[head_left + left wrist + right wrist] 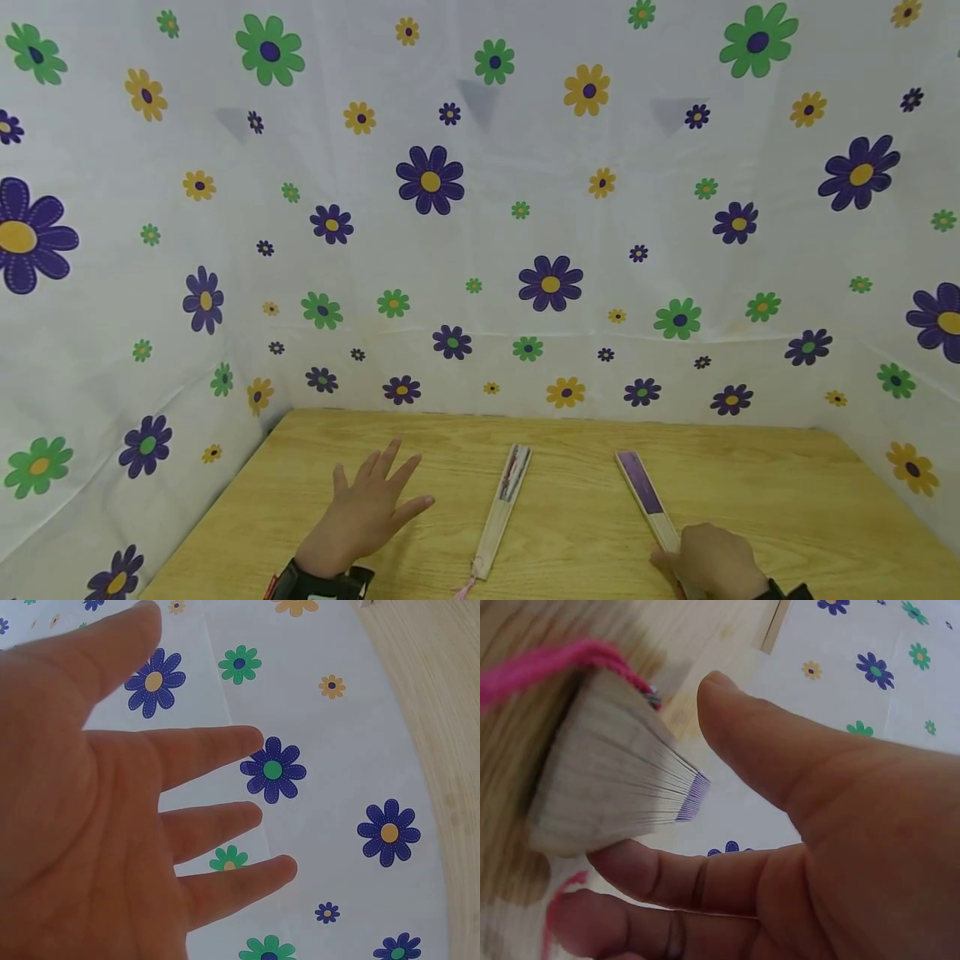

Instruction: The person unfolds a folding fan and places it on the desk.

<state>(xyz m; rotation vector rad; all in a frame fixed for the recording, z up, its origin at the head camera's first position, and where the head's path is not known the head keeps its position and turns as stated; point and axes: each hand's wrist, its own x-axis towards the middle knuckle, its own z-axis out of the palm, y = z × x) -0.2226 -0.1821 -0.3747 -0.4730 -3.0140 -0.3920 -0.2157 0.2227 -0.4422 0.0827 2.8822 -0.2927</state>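
My left hand (363, 512) is held palm down above the left part of the table, fingers spread and holding nothing; its palm (82, 832) fills much of the left wrist view. To its right lies a folded hand fan (501, 512) with a printed end and a pink tassel (465, 589). My right hand (712, 557) is at the lower end of a folded purple-tipped fan (648, 496), its fingers curled about it. In the right wrist view, the fan's pale sticks (611, 765) lie between thumb and fingers, with the thumb tip apart from them.
The wooden table (570, 533) ends at a white cloth (360, 275) with purple, green and yellow flowers, which stands along its back and sides. A pink cord (577, 656) hangs from the purple-tipped fan's end. Dark bands (315, 582) circle both wrists.
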